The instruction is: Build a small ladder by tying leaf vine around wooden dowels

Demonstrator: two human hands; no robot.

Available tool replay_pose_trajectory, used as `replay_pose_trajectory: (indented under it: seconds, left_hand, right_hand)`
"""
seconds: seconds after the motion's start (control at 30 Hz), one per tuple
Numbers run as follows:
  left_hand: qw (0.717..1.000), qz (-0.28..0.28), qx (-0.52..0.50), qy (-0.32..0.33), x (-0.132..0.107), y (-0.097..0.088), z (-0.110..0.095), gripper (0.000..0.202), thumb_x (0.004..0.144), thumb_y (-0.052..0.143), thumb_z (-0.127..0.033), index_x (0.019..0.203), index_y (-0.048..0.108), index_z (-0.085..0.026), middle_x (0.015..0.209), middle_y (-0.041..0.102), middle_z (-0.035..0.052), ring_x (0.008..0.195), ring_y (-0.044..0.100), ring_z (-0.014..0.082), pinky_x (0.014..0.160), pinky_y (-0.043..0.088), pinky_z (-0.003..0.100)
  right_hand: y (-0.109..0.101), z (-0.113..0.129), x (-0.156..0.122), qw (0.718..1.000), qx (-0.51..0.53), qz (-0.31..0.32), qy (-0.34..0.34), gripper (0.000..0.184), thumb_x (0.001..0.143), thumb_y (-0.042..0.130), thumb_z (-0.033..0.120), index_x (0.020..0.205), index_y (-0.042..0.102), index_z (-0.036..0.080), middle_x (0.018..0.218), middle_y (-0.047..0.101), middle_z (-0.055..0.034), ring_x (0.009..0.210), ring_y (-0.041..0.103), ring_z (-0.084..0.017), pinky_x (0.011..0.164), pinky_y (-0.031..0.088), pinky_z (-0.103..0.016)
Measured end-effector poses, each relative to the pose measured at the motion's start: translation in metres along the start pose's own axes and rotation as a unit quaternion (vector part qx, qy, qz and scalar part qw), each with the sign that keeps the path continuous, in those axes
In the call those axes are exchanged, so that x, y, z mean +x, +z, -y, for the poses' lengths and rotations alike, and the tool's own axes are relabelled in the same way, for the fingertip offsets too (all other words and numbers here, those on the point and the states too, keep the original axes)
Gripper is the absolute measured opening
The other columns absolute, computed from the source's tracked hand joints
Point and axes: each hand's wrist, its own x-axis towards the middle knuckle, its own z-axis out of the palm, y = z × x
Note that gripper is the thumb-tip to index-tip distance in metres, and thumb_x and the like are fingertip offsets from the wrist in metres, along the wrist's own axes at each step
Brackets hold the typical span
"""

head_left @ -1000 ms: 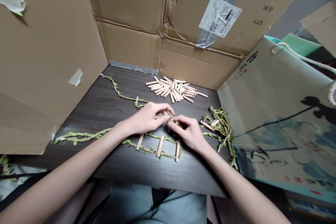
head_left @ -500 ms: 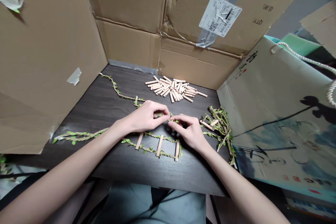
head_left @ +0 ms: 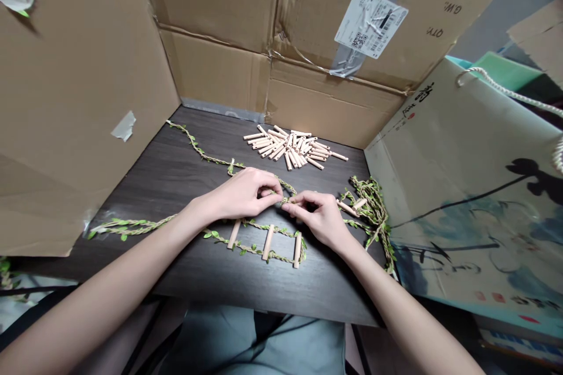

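Green leafy twine cord (head_left: 211,159) is pinched by left hand (head_left: 244,194) and right hand (head_left: 320,218); uneven tension could skew pale wooden dowel rungs (head_left: 268,242) at desk front edge.

Left hand (head_left: 240,194) and right hand (head_left: 317,217) pinching leafy vine cord (head_left: 200,153) where their fingertips meet mid-table, three-rung vine ladder (head_left: 265,242) lying just near of them, pile of wooden dowels (head_left: 292,148) farther back, tangled vine bundle (head_left: 369,199) at right, dark wooden table (head_left: 176,179), cardboard walls (head_left: 79,99) around, paper gift bag (head_left: 475,187) on the right
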Motion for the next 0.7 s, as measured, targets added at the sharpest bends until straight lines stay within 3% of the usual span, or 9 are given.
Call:
replay_pose_trajectory:
  seconds: [0.37,0.7]
  left_hand:
    - [0.999,0.018,-0.028,-0.032,-0.0015,-0.0058,0.001,0.025,0.095,0.06,-0.034,0.089,0.077,-0.016,0.078,0.071,0.0028,0.069,0.056,0.0143,0.064,0.036,0.025]
    - [0.999,0.021,-0.031,-0.022,-0.0017,-0.0074,0.0019,0.026,0.095,0.061,-0.036,0.089,0.077,-0.016,0.069,0.063,-0.0002,0.064,0.05,0.0126,0.063,0.035,0.024]
  right_hand:
    - [-0.0012,0.0029,0.0006,1.0,0.017,0.017,0.014,0.033,0.09,0.076,0.047,0.078,0.074,0.017,0.064,0.063,-0.0006,0.059,0.048,-0.013,0.057,0.034,-0.026]
    - [-0.0016,0.0003,0.001,1.0,0.022,0.017,0.014,0.035,0.089,0.076,0.049,0.077,0.073,0.017,0.062,0.061,0.0006,0.058,0.046,-0.012,0.055,0.033,-0.025]
